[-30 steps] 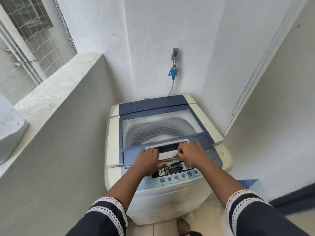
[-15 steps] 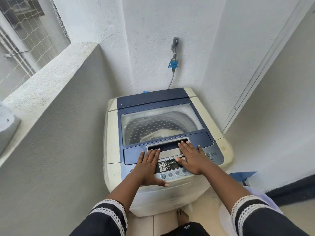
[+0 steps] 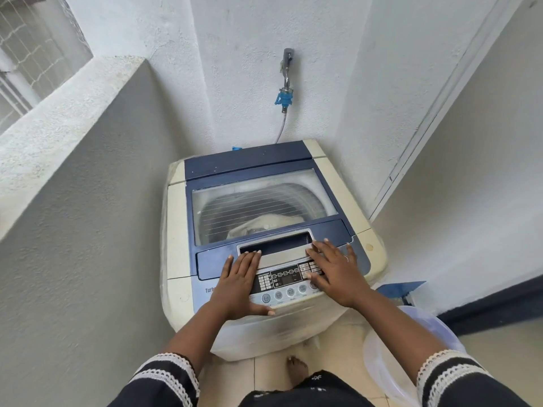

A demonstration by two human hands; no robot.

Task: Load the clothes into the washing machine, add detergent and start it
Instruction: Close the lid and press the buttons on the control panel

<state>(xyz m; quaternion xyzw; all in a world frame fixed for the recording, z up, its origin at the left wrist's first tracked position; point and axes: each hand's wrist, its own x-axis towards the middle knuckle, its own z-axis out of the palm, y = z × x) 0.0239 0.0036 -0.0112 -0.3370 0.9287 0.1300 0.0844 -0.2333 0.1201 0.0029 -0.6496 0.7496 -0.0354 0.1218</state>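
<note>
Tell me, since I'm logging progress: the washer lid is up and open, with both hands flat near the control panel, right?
Not quite. The head view shows the lid shut, clothes visible through its window. The left hand and right hand do lie flat near the control panel.

White textured walls (image 3: 244, 69), meshed window (image 3: 32, 54) top left, tiled floor (image 3: 338, 353), daylight.

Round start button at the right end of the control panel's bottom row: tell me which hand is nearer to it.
Right. The right hand lies flat beside the button, thumb at it. The left hand rests flat on the panel's left end.
</note>
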